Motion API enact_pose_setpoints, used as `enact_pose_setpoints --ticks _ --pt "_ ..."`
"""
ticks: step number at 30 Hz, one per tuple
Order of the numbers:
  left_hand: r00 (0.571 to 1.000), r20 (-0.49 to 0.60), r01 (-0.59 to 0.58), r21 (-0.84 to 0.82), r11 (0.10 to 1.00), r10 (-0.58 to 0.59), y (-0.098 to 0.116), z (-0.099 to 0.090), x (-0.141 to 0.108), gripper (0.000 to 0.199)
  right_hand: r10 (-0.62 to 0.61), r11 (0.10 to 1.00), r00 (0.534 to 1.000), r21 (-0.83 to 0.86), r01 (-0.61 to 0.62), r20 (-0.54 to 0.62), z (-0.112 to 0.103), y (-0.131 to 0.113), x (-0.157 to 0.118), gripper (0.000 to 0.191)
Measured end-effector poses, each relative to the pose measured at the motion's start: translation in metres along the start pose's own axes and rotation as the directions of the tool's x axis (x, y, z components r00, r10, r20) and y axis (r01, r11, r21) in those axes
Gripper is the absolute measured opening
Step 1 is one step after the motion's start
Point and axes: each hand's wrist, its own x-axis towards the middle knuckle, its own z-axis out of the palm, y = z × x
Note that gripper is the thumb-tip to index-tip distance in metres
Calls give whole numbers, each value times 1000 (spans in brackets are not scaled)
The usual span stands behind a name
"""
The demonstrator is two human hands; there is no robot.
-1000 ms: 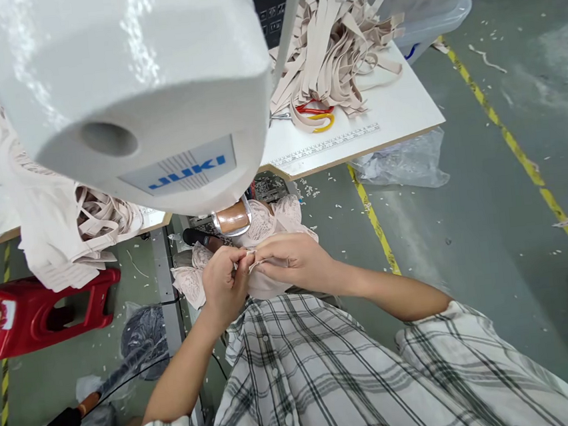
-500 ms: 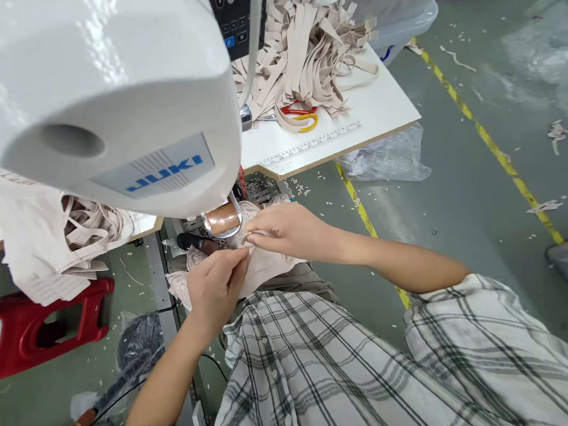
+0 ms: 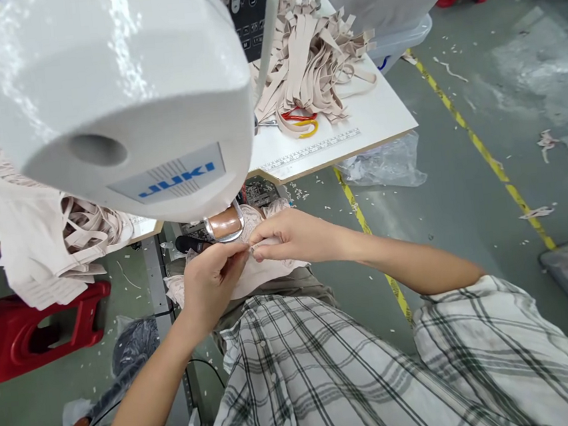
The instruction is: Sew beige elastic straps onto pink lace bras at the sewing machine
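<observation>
Below the head of a white sewing machine, pale pink lace-trimmed fabric hangs down toward my lap. My left hand is closed, its thumb and forefinger pinching the fabric near its upper part. Right against it, my right hand is closed too, fingers pinched on a small pale piece that meets the left fingertips. What exactly lies between the fingertips is too small to make out. Just above the hands sits a brown, metal-framed machine part.
Beige fabric strips and red-and-yellow-handled scissors lie on the white table at right. More pale fabric drapes over the left table edge. A red stool stands lower left. A control panel is beside the machine.
My hands have come closer together, fingertips now meeting. The right fingers have curled around the small pale piece. The camera view has shifted slightly.
</observation>
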Motion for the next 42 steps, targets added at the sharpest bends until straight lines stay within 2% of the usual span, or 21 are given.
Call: enact_pose_setpoints --ticks 4,6,9,12,15,16,18,20,22,25,28,30,32,34,37,40,42 --pt "988 157 -10 30 999 6 -2 -5 6 17 -31 996 999 -82 29 -23 4 1 -2 17" --pt "984 180 -13 76 997 -1 -1 -4 7 20 -27 994 997 -109 19 -72 8 0 -5 17" --pt "996 87 -1 141 990 -12 2 1 6 25 -97 981 971 -183 57 -217 14 -3 -6 19" --pt "999 -1 45 102 994 -46 4 7 5 25 -168 971 930 -216 100 -326 14 -4 4 17" --pt "987 -122 123 134 983 -107 -6 8 5 22 -97 988 947 -146 54 -308 4 -6 24 14" --pt "984 -157 114 196 974 -84 -12 7 5 22 -61 991 958 -130 26 -280 0 -7 31 14" --pt "983 -169 -4 353 936 68 -28 4 4 20 -15 990 976 -143 -17 -219 -8 -10 43 16" --pt "962 -103 -181 460 869 255 -44 -1 3 23 -15 979 985 -202 -20 -171 -12 -13 48 19" --pt "937 -30 -289 493 820 347 -56 -6 4 30 -38 965 988 -262 -2 -147 -14 -16 50 22" --pt "940 50 -317 503 804 339 -61 -11 8 34 -59 951 988 -309 13 -141 -14 -16 47 23" --pt "947 88 -306 543 782 310 -55 -11 9 36 -130 933 974 -354 58 -184 -8 -8 42 24" --pt "951 99 -292 593 750 292 -49 -11 9 37 -238 894 929 -438 96 -284 2 2 36 25" --pt "952 110 -289 623 727 284 -44 -11 9 37 -362 837 847 -536 112 -388 14 12 30 23" --pt "947 131 -310 610 729 293 -45 -16 12 36 -431 801 775 -591 94 -461 26 21 26 20" --pt "898 250 -440 540 717 363 -57 -29 23 43 -411 815 740 -579 36 -532 39 29 24 21" --pt "818 399 -573 502 648 414 -72 -40 36 52 -321 877 773 -480 24 -548 48 33 24 22" --pt "817 402 -576 523 629 414 -75 -40 40 50 -217 951 796 -308 41 -565 55 35 22 26"
